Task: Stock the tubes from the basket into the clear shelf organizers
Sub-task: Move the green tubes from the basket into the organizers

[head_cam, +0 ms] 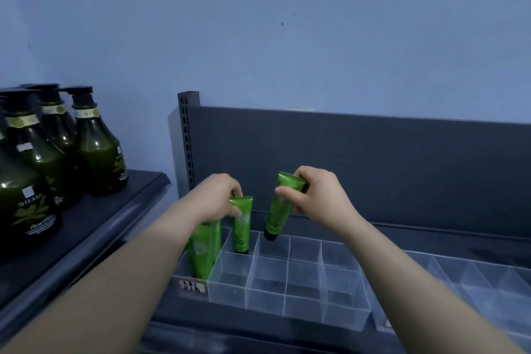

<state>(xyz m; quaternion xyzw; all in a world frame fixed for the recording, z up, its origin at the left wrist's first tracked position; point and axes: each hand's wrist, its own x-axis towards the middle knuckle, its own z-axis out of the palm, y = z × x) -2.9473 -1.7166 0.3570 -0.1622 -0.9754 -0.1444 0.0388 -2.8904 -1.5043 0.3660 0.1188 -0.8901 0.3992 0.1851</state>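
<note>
A clear organizer (287, 293) with several square cells sits on a dark shelf. Green tubes (202, 250) stand cap-down in its leftmost cells. My left hand (221, 198) pinches the crimped top of another green tube (242, 227), which stands upright in a back-row cell. My right hand (316, 195) grips a third green tube (280, 207) near its top. This tube hangs tilted, its black cap just above a back-row cell further right. The basket is out of view.
Several dark green pump bottles (94, 149) stand on a neighbouring shelf at the left. A slotted grey upright (188, 138) and grey back panel (373, 167) rise behind the organizer. A second clear organizer (474, 282) lies to the right.
</note>
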